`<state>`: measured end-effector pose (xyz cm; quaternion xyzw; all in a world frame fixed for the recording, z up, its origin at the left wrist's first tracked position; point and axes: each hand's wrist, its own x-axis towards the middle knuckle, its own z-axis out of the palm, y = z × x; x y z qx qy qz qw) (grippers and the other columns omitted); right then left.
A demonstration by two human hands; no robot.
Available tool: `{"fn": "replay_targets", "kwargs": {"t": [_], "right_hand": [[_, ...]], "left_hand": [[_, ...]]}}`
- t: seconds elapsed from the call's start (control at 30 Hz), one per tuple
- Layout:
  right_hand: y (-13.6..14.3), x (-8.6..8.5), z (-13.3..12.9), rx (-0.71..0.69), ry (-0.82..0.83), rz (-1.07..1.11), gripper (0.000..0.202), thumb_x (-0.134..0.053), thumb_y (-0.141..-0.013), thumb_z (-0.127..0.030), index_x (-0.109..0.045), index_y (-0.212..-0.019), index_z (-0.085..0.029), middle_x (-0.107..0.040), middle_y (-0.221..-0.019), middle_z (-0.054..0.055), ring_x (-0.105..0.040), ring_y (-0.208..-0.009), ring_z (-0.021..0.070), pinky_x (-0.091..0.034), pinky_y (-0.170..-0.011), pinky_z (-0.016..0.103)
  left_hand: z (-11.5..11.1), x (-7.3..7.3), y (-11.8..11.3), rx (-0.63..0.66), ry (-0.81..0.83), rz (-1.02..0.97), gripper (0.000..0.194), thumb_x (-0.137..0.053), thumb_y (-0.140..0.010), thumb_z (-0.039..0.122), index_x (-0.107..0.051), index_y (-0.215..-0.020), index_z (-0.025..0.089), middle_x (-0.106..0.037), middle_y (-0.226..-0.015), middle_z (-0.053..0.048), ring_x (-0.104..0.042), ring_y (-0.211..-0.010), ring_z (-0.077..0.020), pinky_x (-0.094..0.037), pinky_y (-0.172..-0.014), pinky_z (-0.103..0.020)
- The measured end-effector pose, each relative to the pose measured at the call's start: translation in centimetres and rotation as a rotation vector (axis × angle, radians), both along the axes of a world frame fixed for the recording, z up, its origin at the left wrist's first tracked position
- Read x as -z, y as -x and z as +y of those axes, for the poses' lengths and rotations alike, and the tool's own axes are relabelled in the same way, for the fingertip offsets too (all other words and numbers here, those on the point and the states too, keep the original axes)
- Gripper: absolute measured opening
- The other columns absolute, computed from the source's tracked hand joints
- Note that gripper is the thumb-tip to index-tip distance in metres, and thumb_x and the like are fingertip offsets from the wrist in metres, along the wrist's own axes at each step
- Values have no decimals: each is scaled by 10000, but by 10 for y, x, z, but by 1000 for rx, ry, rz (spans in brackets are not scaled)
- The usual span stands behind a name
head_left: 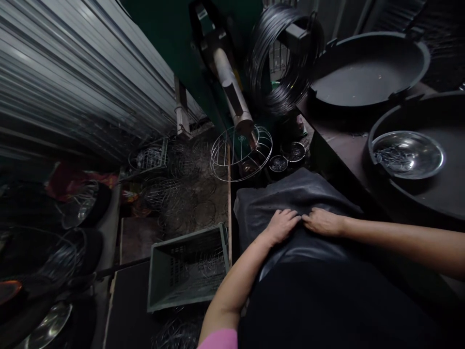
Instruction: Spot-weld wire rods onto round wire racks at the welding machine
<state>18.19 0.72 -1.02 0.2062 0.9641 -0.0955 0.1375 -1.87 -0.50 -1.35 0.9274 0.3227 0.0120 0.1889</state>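
A dark, leather-like apron [301, 194] lies over my lap. My left hand [283, 226] rests on it with its fingers curled into the material. Close beside, my right hand [321, 221] is also closed on the apron, and the fingertips of both hands almost meet. Ahead of my knees, a round wire basket frame [267, 140] hangs around the lower end of a machine's metal arm [230, 87]. Neither hand touches the frame.
A coil of wire [257, 63] is beside the machine. On the right are large dark pans [423, 58], one holding a steel bowl [438, 157] of small metal pieces. A green crate [154, 276] with wirework stands at left, near wire frames [160, 191] and a corrugated wall [72, 63].
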Motion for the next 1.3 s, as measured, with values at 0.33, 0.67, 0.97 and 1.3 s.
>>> {"fn": "replay_targets", "kwargs": {"t": [0.33,0.67,0.97,1.3], "right_hand": [[-18,-29,15,303,31,-66,270,-375,-816,-78,-585,-979,-125,-611,-919,125,-590,-596,152,-319,-516,266],[-2,-29,6,530,-9,-146,317,-328,-818,-40,-556,-1026,-112,-629,-935,150,-646,-666,209,-377,-487,265],[31,-24,3,485,-27,-142,315,-289,-839,-36,-584,-944,-71,-629,-915,208,-660,-699,256,-448,-514,303],[36,-23,3,480,-31,-211,346,-271,-858,-50,-592,-989,-66,-600,-991,214,-667,-707,261,-497,-528,332]], "left_hand": [[2,-11,-17,18,-102,123,198,-394,-874,196,-564,-971,170,-517,-1090,-114,-460,-981,-237,-327,-822,-381],[-11,-6,-16,-177,45,162,227,-448,-874,346,-583,-889,164,-584,-906,-99,-527,-877,-225,-383,-751,-356],[-8,-7,3,-417,189,-9,178,-497,-851,291,-571,-968,179,-597,-946,-74,-541,-890,-193,-434,-802,-313],[2,-6,-1,-453,216,-47,190,-526,-821,244,-570,-988,167,-586,-944,-80,-538,-895,-193,-445,-819,-313]]}}
